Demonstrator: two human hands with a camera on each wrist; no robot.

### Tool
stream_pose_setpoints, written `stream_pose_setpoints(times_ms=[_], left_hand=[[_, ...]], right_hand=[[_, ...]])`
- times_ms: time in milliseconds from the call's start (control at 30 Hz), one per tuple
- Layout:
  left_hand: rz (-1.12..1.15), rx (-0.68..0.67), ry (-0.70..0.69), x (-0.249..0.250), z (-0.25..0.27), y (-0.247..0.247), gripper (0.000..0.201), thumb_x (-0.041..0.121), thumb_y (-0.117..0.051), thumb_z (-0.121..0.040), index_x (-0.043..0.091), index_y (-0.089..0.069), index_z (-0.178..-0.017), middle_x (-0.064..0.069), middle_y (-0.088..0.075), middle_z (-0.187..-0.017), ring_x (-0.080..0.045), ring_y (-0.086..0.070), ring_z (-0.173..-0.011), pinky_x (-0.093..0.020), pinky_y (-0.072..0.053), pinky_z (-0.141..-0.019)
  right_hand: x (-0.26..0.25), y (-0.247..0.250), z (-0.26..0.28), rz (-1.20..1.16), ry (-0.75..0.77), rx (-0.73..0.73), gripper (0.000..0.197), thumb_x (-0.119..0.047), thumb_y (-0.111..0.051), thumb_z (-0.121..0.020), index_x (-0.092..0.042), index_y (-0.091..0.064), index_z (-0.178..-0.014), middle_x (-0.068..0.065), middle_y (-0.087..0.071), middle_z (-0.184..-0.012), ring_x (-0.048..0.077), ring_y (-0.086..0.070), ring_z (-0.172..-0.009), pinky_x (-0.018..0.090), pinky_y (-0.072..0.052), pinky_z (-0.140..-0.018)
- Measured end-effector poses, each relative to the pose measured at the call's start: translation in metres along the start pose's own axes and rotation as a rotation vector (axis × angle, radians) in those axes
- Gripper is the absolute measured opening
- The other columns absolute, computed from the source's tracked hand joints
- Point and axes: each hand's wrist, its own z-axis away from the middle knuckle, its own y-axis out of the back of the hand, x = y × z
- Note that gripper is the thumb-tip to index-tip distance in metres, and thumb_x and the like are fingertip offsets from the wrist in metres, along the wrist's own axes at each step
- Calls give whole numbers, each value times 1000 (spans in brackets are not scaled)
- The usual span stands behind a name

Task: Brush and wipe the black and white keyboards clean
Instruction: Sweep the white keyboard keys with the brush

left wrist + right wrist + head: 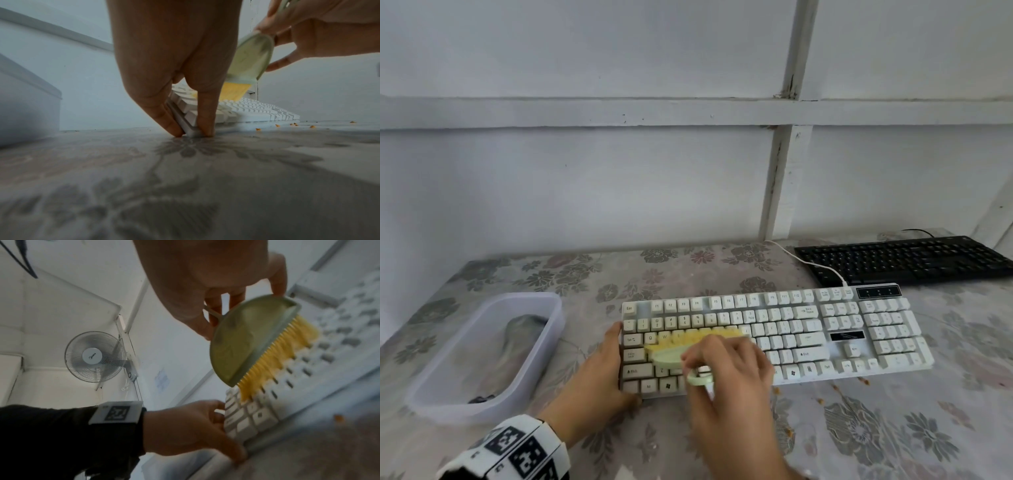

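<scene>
The white keyboard (808, 335) lies across the middle of the flowered table. My left hand (599, 373) holds its left end, with thumb and fingers (164, 116) pinching the near left corner. My right hand (726, 370) grips the ring handle of a pale green brush (671, 354). Its yellow bristles (283, 353) rest on the letter keys at the keyboard's left side. The brush (248, 58) stands tilted just behind my left fingers. The black keyboard (904, 260) lies at the back right, untouched.
A translucent plastic tub (524, 294) with a grey cloth (517, 339) inside stands left of the white keyboard. Orange crumbs (822, 399) lie on the tablecloth (893, 428) before the keyboard's front edge. A white cable (815, 265) runs towards the wall.
</scene>
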Motion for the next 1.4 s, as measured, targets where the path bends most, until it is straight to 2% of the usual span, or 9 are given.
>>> stream_pose_setpoints(times_ms=[167,300,433,567,700,833,1033,1167,1400], left_hand=[[1,-22,19,-2,0,0,94,18,-76,-67,45,-6,-124,24,-47,-113,0,-52,-103,-6,-41,-73],[-10,-14,40,-2,-1,-1,97,16,-76,-65,45,-5,-125,19,-48,-113,-3,-54,-103,-9,-42,-75],[-4,-34,34,-1,-1,1,95,15,-76,-66,43,-8,-127,23,-47,-112,0,-53,-101,-8,-42,-72],[-6,-40,34,0,-2,1,97,12,-77,-66,44,-5,-123,28,-44,-109,2,-51,-98,-6,-42,-70],[-20,-39,37,1,-2,1,98,11,-76,-66,43,-3,-123,30,-40,-106,2,-50,-98,-4,-40,-70],[-28,-41,52,1,-2,1,96,10,-76,-66,44,-5,-121,31,-40,-104,1,-50,-97,-6,-41,-68],[-44,-15,1,5,1,2,85,11,-76,-65,53,-17,-109,35,-35,-104,3,-46,-94,-3,-37,-70],[-27,-17,-15,4,1,2,89,10,-77,-64,57,-14,-108,34,-35,-108,-1,-45,-105,-4,-36,-74],[0,-15,-25,-1,0,2,89,13,-78,-61,55,-18,-111,33,-39,-115,1,-50,-105,-8,-40,-75]], right_hand=[[2,21,-1,-28,-11,117,38,-8,-63,-57,-32,-41,-77,-19,-57,-81,3,-45,-82,37,-28,-86],[-1,9,2,-167,28,2,23,-17,-57,-70,-33,-43,-80,-21,-57,-87,0,-47,-86,30,-29,-88],[19,5,6,-177,-38,-40,27,-15,-61,-70,-34,-44,-81,-22,-57,-93,-3,-46,-90,40,-32,-91],[33,21,6,-167,-105,24,32,-8,-57,-70,-35,-42,-78,-22,-55,-92,7,-44,-88,42,-48,-69],[30,33,1,-443,-163,-24,12,-29,-55,-80,-38,-48,-82,-21,-62,-91,10,-55,-90,19,-46,-77],[47,41,2,-384,-157,-54,7,-35,-52,-80,-40,-49,-83,-23,-62,-94,9,-58,-92,30,-45,-80],[62,64,-3,-383,-207,-41,39,-2,-69,-81,-37,-52,-78,-17,-65,-90,5,-60,-91,7,-43,-74],[59,58,-2,-409,-159,-107,26,-14,-65,-81,-37,-52,-80,-15,-65,-90,7,-61,-92,11,-46,-71],[81,81,-10,-440,-262,0,39,3,-66,-81,-34,-53,-75,-10,-67,-84,9,-62,-87,25,-48,-67]])
